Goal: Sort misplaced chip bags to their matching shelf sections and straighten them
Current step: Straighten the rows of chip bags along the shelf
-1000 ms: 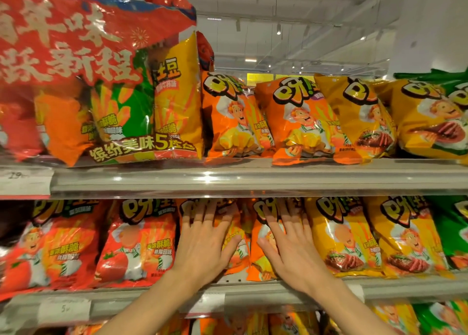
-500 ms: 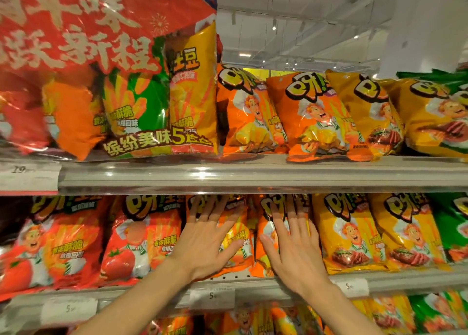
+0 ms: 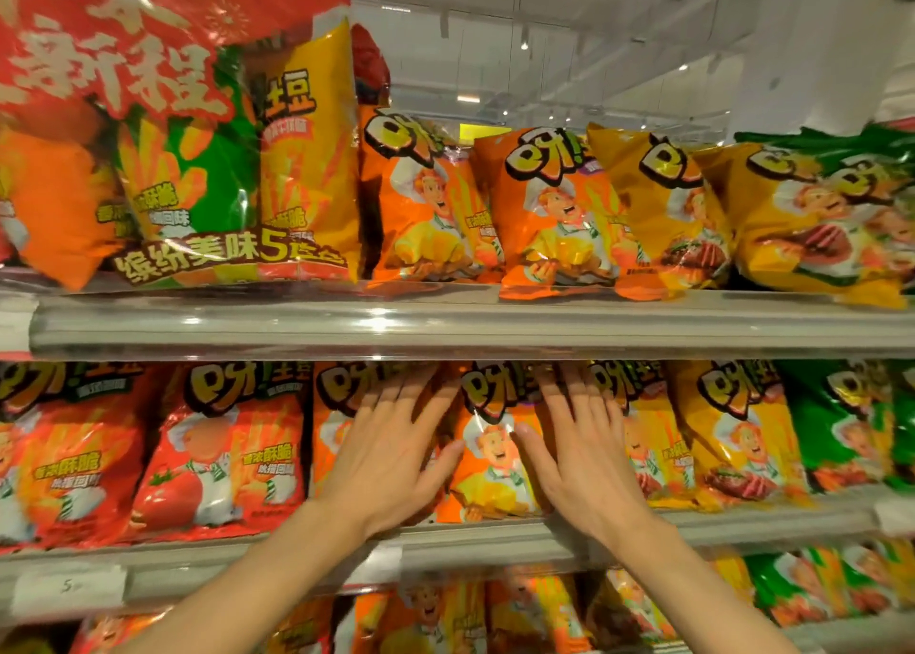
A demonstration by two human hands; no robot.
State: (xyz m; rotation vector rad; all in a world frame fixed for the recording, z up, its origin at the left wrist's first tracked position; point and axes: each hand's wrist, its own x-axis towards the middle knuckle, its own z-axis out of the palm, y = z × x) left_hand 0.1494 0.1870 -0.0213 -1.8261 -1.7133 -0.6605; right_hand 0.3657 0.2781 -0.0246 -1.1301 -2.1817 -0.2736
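A: The left hand (image 3: 391,460) lies flat, fingers spread apart, on the orange chip bags (image 3: 341,435) of the middle shelf (image 3: 495,539). It grips nothing. Has it moved?

B: Hardly. A second ago both palms pressed the same spot. What has shifted is the view, now a little closer and higher.

A: So the bags are being patted upright, not carried off?

B: That's my reading: straightening is under way, and no bag has left its section in this second.

A: And between the hands?

B: One orange bag (image 3: 490,460) stands clear there, thumbs at either edge.

A: The right hand (image 3: 589,460)?

B: Also open and flat, fingers fanned upward, on the bag beside the yellow bags (image 3: 737,435). Both forearms reach up from below.
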